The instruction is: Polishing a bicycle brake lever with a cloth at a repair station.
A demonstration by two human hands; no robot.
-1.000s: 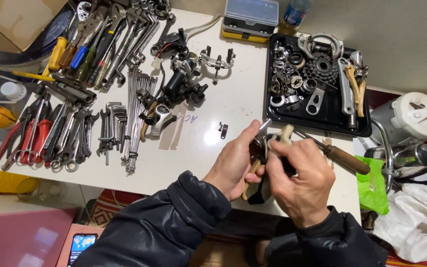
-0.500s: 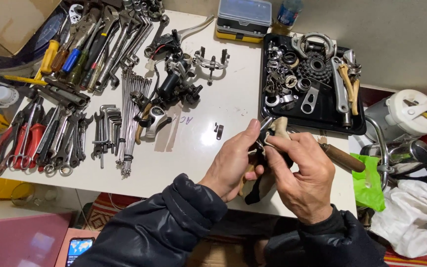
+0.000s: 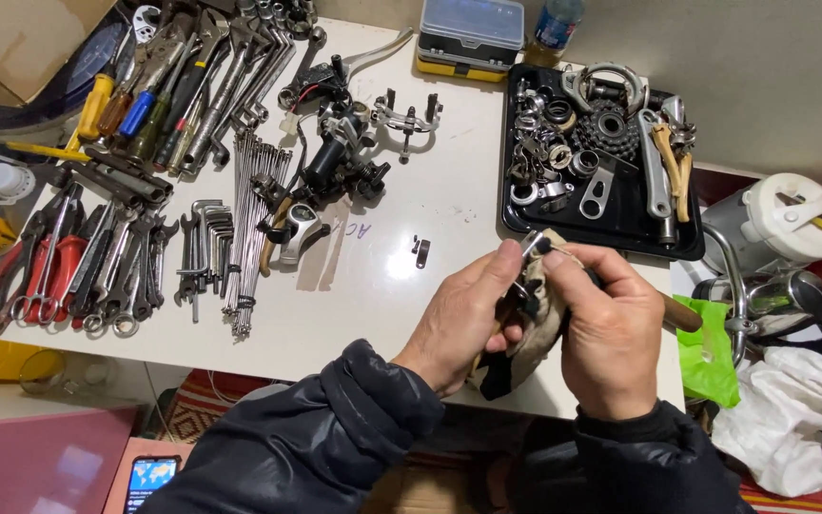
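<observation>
Both hands clamped together on one small metal part (image 3: 532,249) wrapped in a rag (image 3: 539,328): left hand (image 3: 463,319), right hand (image 3: 611,333), over the white table (image 3: 382,305).

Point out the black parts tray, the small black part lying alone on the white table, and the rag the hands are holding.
black parts tray (image 3: 509,204): head view, bare floor near its left wall.
small black part (image 3: 420,251): head view, its middle.
rag (image 3: 545,319): head view, pale fold between the hands.
</observation>
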